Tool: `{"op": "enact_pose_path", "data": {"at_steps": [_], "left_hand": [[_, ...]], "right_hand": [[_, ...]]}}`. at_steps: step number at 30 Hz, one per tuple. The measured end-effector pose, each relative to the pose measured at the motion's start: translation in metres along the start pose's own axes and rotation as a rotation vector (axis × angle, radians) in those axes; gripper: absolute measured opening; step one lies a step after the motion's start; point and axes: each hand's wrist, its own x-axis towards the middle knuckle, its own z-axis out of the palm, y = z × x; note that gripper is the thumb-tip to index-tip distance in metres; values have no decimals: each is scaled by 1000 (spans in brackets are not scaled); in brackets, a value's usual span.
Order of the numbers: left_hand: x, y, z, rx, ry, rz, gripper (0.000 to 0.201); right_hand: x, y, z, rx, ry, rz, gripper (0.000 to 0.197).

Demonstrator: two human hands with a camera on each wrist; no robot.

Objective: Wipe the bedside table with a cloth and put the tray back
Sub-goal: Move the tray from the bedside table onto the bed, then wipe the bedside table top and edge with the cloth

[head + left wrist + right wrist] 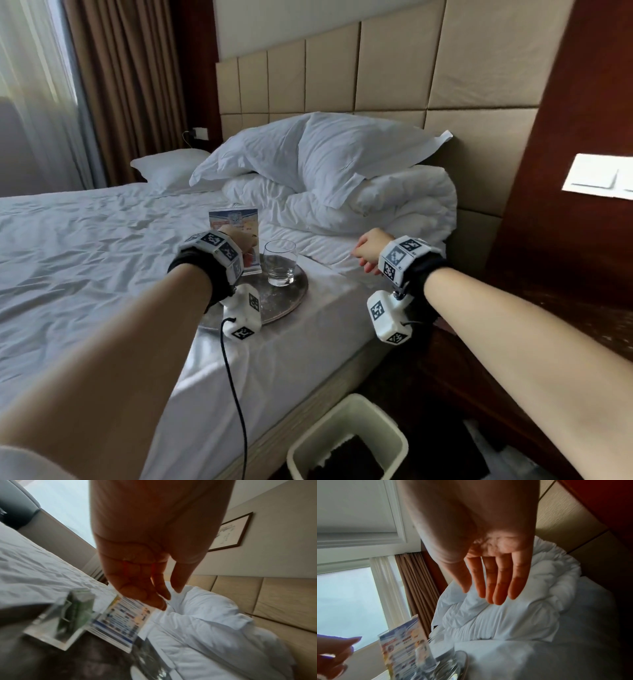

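Observation:
A round metal tray (287, 301) lies on the bed sheet near the mattress corner. On it stand a clear glass (280, 262) and a printed card in an acrylic stand (236, 222). My left hand (239, 241) hovers over the tray beside the card (123, 619), fingers (145, 588) loosely curled and holding nothing. My right hand (368, 250) hangs above the sheet to the right of the tray, fingers (496, 582) straight and empty. The right wrist view shows the glass (440, 660) and tray rim (464, 661) at its bottom edge. No cloth is in view.
The dark wooden bedside table (459, 356) sits at the right, mostly under my right forearm. A white waste bin (346, 442) stands on the floor beside the bed. Pillows and a bunched duvet (376, 192) lie beyond the tray. A wall switch panel (599, 178) is at the far right.

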Motion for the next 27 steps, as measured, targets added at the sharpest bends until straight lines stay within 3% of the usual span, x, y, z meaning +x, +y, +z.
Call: {"op": "enact_pose_path", "data": {"at_steps": [4, 14, 21, 27], "left_hand": [[-17, 40, 58, -25, -142, 62, 32], [-53, 127, 244, 171, -485, 226, 35], [-54, 170, 392, 287, -679, 303, 36], [-57, 191, 498, 437, -843, 377, 34]], "right_hand": [[-15, 43, -44, 47, 64, 116, 19], [-57, 178, -150, -10, 193, 393, 15], [-89, 301, -206, -132, 252, 661, 35], [-98, 382, -244, -175, 305, 829, 34]]}}
